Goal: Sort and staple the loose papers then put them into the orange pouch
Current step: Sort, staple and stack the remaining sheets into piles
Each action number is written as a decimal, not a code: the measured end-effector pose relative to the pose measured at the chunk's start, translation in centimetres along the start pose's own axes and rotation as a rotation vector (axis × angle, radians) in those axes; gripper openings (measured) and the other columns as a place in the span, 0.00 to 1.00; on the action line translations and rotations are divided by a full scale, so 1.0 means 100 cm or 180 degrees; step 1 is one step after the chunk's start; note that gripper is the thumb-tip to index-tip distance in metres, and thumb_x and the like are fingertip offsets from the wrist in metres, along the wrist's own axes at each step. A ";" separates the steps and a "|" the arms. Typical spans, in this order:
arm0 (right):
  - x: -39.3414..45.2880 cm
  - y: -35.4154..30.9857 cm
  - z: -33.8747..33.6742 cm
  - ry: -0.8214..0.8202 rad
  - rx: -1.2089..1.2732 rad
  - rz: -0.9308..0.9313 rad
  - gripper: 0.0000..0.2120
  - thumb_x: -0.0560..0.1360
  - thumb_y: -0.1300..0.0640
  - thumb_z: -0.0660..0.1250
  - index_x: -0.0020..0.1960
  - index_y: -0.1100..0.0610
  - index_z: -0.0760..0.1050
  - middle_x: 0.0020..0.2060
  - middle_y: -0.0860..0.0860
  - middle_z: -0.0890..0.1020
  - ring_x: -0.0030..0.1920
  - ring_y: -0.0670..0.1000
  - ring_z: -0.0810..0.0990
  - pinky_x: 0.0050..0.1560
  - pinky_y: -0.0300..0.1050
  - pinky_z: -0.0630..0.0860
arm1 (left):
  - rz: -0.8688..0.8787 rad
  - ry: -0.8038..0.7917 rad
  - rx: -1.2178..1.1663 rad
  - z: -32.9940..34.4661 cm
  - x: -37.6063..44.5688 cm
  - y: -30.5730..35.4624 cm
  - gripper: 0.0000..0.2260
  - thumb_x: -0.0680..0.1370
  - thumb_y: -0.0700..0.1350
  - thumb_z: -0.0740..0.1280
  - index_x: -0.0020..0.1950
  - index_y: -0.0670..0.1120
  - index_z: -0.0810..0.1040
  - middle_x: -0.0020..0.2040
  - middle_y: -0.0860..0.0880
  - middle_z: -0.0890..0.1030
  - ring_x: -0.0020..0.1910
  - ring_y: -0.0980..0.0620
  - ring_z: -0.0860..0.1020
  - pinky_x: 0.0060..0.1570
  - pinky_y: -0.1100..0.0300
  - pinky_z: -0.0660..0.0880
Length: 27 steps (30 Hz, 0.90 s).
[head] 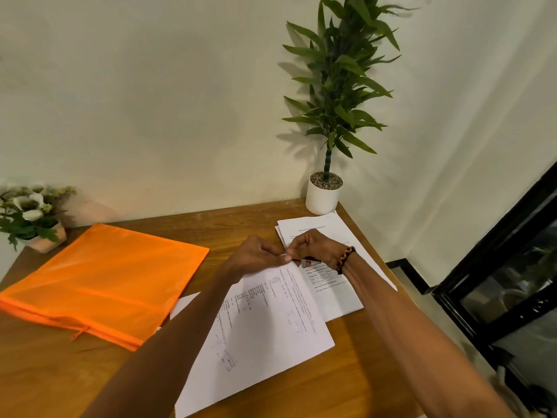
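Nearest the camera: two bare forearms reach in from the bottom edge over a wooden table (301, 387).

Printed sheets (271, 321) lie under the arms, white w/ black text and some faint handwriting, angled so the top corner points away toward the hands. They overlap a second set of printed pages (334, 294) to the right, which shows a small table of text. A white sheet corner (185, 301) pokes out from under the pouch's right edge.

Both hands meet at the far corner of the front sheets. Left hand (257, 254): fingers curled, thumb and fingertip pinching that corner. Right hand (313, 247): fingers curled too, pinching at the same spot, thumb tip touching the left thumb; a small whitish bit shows between them, too small to identify. Beaded bracelet (346, 259) on the right wrist, dark w/ orange-brown beads.

Orange pouch (102, 282) lies flat on the left half of the table, well apart from the hands: thin semi-sheer fabric, zipper along the near edge, pull tab (80, 332) hanging off it.

Further back: another paper stack (313, 226) behind the hands, near the white pot of a tall leafy plant (324, 194) at the far right corner. Small flower pot (45, 236) w/ white blooms at far left, by the wall.
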State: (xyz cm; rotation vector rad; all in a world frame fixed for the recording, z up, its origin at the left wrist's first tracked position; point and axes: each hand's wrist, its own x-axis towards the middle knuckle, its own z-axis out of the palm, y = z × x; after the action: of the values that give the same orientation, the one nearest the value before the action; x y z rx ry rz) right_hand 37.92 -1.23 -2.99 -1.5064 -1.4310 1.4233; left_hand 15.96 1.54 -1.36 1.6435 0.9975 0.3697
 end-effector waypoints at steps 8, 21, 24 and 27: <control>-0.008 -0.004 -0.004 0.0256 0.0430 -0.0110 0.25 0.78 0.48 0.69 0.57 0.72 0.78 0.41 0.58 0.85 0.33 0.49 0.81 0.28 0.39 0.73 | -0.0120 0.0086 -0.0375 -0.008 0.006 -0.013 0.12 0.73 0.43 0.78 0.55 0.41 0.85 0.49 0.45 0.88 0.48 0.46 0.87 0.56 0.44 0.82; -0.029 -0.010 -0.030 -0.0145 -0.0558 0.0178 0.22 0.72 0.54 0.78 0.60 0.61 0.76 0.52 0.55 0.83 0.50 0.49 0.83 0.50 0.43 0.81 | -0.0235 0.0735 -0.1484 -0.004 0.015 -0.015 0.13 0.79 0.40 0.71 0.62 0.50 0.78 0.54 0.47 0.86 0.49 0.45 0.87 0.49 0.42 0.84; -0.039 -0.013 -0.047 -0.0102 -0.0370 0.0425 0.22 0.71 0.60 0.79 0.60 0.61 0.75 0.53 0.54 0.84 0.51 0.51 0.84 0.48 0.45 0.83 | -0.0408 0.0980 -0.1884 -0.003 0.022 -0.021 0.14 0.79 0.41 0.71 0.63 0.52 0.76 0.60 0.46 0.83 0.54 0.41 0.85 0.51 0.37 0.82; -0.038 -0.005 -0.059 0.0414 0.0122 0.0269 0.21 0.68 0.62 0.80 0.57 0.55 0.77 0.54 0.55 0.85 0.52 0.54 0.85 0.42 0.46 0.83 | -0.0532 0.1146 -0.2326 0.001 0.028 -0.026 0.15 0.80 0.39 0.70 0.64 0.51 0.74 0.61 0.43 0.82 0.54 0.39 0.84 0.51 0.34 0.81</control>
State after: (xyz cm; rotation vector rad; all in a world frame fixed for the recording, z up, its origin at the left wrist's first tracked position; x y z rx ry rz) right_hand 43.98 -3.35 -0.09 -1.6211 -1.2688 1.3674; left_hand 16.64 3.70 -4.49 0.8423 1.0825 0.8252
